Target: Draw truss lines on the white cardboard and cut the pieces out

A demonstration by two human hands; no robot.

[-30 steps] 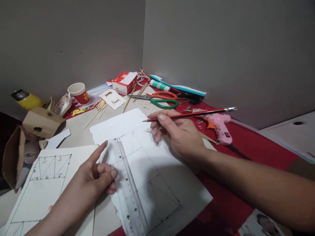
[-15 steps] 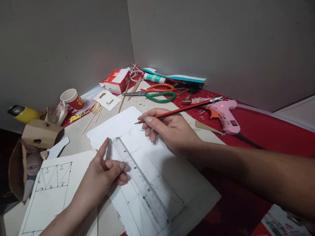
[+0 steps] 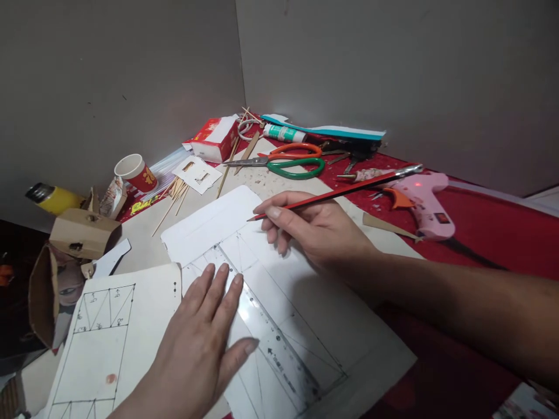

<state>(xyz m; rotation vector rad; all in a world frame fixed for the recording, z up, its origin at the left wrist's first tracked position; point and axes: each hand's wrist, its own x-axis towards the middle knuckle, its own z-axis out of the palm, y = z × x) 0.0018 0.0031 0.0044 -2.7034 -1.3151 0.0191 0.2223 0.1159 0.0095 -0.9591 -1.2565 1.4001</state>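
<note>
My left hand (image 3: 205, 331) lies flat with its fingers stretched out, the fingertips resting on a clear plastic ruler (image 3: 275, 331). Under the ruler is a white sheet (image 3: 209, 215) with pencilled straight lines and triangles. A red and black pencil (image 3: 345, 191) is pinched in my right hand (image 3: 314, 230), its point low over the sheet near the upper edge of the drawing, beyond the ruler's far end. Whether the point touches the paper I cannot tell. Left of my left hand is another sheet (image 3: 96, 366) bearing a drawn frame with diagonals and small handwritten labels.
Behind the sheets lie orange-and-green-handled scissors (image 3: 297, 161), a glue stick (image 3: 283, 133) and a red box (image 3: 213, 139). A pink glue gun (image 3: 432, 203) with a lit lamp rests at the right. Thin sticks (image 3: 177, 195), a paper cup (image 3: 136, 173), cut cardboard (image 3: 82, 230) and a yellow bottle (image 3: 55, 198) stand left.
My left hand has turned from pointing at the ruler's far end to lying flat across the ruler. The pencil stays in my right hand. The whole view has shifted slightly.
</note>
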